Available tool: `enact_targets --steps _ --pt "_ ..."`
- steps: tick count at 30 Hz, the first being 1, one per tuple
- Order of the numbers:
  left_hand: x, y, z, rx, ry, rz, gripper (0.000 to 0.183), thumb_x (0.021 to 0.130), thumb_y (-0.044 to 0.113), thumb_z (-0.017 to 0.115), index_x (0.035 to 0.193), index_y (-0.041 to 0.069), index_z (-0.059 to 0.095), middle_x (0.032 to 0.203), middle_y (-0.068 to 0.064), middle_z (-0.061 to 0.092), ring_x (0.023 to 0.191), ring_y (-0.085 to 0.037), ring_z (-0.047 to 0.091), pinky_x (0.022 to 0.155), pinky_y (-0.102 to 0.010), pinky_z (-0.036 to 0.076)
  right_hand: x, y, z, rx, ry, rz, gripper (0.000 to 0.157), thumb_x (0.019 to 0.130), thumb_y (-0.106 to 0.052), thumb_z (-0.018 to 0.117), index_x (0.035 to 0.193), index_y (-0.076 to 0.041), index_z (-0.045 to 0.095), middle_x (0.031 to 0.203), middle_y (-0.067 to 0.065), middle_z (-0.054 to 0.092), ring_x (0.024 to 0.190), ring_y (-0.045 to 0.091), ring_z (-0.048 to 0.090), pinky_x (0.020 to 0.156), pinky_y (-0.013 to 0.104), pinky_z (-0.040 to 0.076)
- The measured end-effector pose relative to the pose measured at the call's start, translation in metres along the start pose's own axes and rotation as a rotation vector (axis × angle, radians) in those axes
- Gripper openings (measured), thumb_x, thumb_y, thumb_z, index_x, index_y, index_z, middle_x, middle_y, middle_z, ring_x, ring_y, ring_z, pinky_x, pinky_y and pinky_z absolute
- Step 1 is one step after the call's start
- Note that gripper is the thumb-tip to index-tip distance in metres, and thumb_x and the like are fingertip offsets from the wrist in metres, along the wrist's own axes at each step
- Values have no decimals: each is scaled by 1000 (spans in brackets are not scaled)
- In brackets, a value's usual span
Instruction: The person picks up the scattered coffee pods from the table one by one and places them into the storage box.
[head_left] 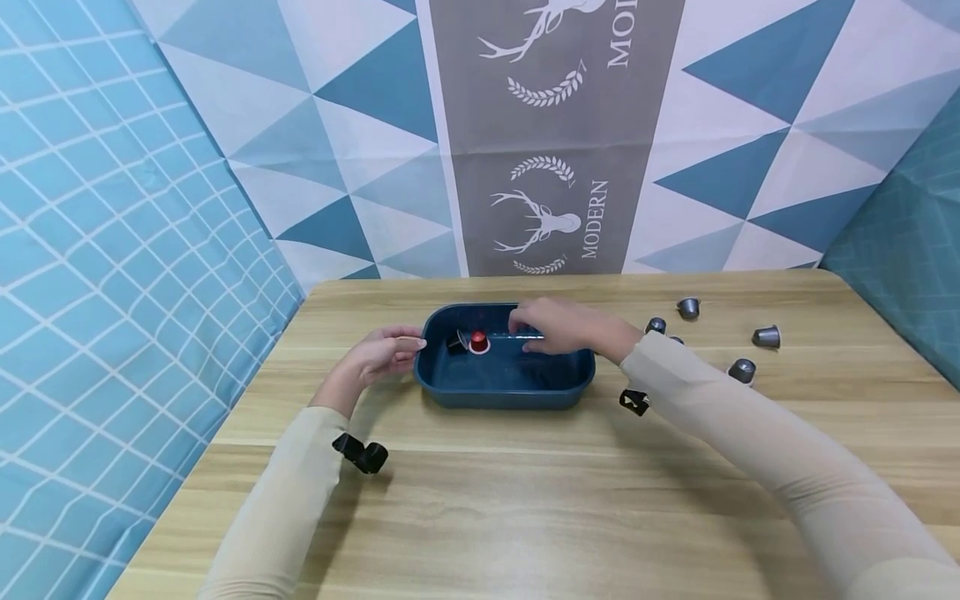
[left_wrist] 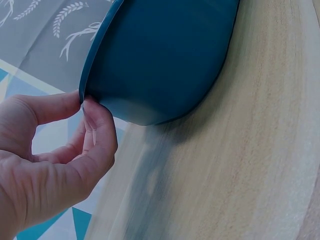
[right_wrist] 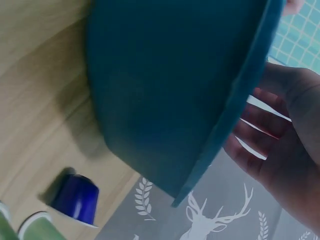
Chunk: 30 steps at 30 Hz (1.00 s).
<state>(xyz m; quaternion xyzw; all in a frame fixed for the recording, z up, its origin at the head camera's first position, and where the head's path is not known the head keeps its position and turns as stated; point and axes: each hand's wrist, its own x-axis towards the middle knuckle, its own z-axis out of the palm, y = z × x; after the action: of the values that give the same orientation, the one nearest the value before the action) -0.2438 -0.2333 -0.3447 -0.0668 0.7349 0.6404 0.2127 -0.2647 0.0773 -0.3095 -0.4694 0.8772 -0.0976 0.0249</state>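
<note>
A dark blue oval-cornered basin stands on the wooden table. My left hand pinches its left rim between thumb and fingers, as the left wrist view shows at the basin wall. Inside, at the left end, lie a red coffee capsule and a dark capsule. Over the right half of the basin is my right hand, thumb and fingers spread apart with nothing visible between them. In the right wrist view the basin wall partly hides the fingers of this hand.
Several capsules lie on the table to the right, among them a grey capsule, a dark capsule and another farther back. Near the basin, the right wrist view shows a blue capsule beside a green capsule. Patterned cloth hangs behind.
</note>
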Motion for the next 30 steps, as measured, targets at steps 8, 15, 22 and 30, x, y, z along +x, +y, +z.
enact_targets --steps 8,15,22,30 --pt "0 1 -1 -13 -21 1 31 95 11 58 123 4 48 80 8 63 72 -3 60 69 -17 52 -18 -2 1 50 2 41 27 89 -15 69 113 -5 63 114 13 66 106 26 63 95 40 51" --pt "0 2 -1 -46 -23 -5 25 96 9 56 119 5 49 80 7 63 73 -4 60 68 -17 52 -31 -1 0 47 46 24 25 89 -15 68 112 -6 63 113 13 66 104 26 63 94 40 52" --pt "-2 3 0 -47 -22 -12 30 95 10 57 123 4 48 83 7 62 75 -4 59 70 -18 51 -48 0 2 7 101 6 24 89 -17 69 110 -9 64 112 8 66 104 23 63 91 39 53" --pt "-2 3 1 -47 -11 -12 31 95 9 57 124 4 48 82 7 61 73 -4 58 69 -18 51 -65 -2 5 -21 147 37 25 89 -19 69 111 -9 64 111 5 66 105 22 64 91 38 53"
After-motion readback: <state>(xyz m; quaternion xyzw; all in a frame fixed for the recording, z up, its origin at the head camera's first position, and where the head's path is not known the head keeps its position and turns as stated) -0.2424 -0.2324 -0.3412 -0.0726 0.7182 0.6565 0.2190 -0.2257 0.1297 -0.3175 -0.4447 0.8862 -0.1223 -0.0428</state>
